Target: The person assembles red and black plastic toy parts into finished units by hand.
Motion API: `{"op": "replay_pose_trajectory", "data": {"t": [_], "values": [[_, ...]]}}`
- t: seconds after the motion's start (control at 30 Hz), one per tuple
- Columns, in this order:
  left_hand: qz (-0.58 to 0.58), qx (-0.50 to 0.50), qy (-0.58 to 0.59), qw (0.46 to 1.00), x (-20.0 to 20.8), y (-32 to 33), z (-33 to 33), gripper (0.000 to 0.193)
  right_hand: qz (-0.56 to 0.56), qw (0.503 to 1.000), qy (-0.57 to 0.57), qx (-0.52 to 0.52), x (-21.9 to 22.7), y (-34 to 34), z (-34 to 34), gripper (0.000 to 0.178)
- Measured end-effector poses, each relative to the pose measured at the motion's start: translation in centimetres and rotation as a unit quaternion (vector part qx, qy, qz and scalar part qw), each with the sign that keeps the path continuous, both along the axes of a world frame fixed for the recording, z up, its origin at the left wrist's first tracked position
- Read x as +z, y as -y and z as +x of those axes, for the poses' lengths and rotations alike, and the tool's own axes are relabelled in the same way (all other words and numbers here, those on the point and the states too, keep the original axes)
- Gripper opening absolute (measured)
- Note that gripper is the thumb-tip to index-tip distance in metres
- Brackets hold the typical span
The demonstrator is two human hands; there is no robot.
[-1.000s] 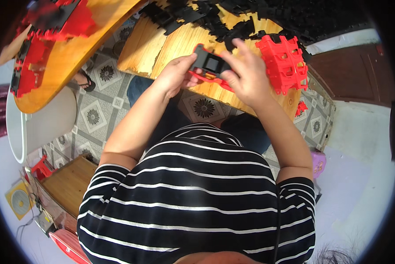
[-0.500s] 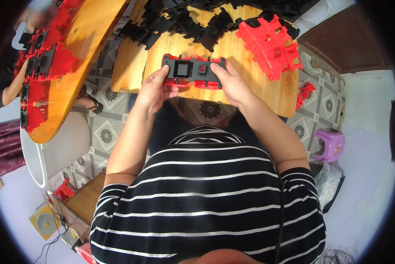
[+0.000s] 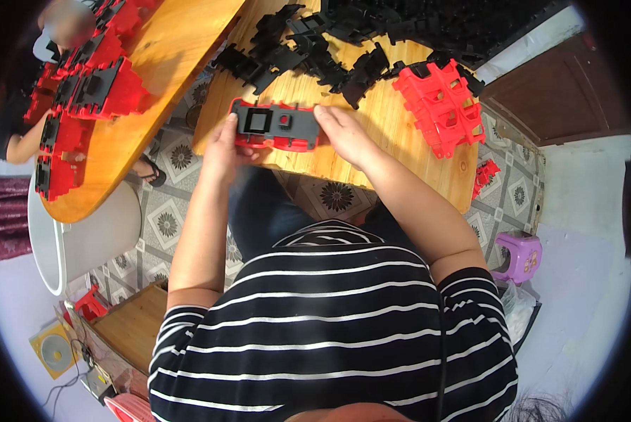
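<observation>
A red plastic shell with a black plastic plate fitted on top lies level between my hands, just above the near edge of the table. The plate has a square opening on its left half and a small round hole showing red near its middle. My left hand grips the left end, thumb on top and fingertips under the near side. At the right end is my right hand, its thumb against the far corner; its other fingers are mostly hidden beneath the hand.
Black plastic parts are heaped across the wooden table. Interlocked red shells stand at its right. On a second table at left are rows of red-and-black assemblies, beside another person's arm. A purple stool stands at right.
The red-and-black assembly has moved left with both hands. My right thumb has slid from the top of the plate to its right end. The view has shifted slightly.
</observation>
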State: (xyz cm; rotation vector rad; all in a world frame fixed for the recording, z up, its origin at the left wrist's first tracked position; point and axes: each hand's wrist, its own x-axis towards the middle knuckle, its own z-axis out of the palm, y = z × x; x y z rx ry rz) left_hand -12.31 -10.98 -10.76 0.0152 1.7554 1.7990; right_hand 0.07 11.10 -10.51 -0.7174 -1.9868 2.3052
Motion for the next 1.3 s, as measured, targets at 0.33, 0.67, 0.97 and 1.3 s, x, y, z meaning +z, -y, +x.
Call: {"op": "replay_pose_trajectory", "data": {"t": [0.33, 0.67, 0.97, 1.3], "values": [[0.06, 0.072, -0.019, 0.995, -0.4, -0.4, -0.3, 0.048, 0.68, 0.726, -0.036, -0.094, -2.1, -5.6, -0.8, 0.045], [0.062, 0.024, -0.385, 0.92, 1.2, -1.9, 13.4, 0.073, 0.502, 0.783, -0.252, -0.268, 7.1, -7.3, 10.0, 0.015], [0.087, -0.157, -0.055, 0.982, 3.9, -18.0, 13.6, 0.066, 0.49, 0.832, -0.259, 0.033, 2.7, -7.1, 19.2, 0.034], [-0.121, -0.589, -0.23, 0.765, 8.7, -29.4, 10.7, 0.061, 0.695, 0.715, -0.06, -0.054, 1.8, -16.2, 17.2, 0.04]]}}
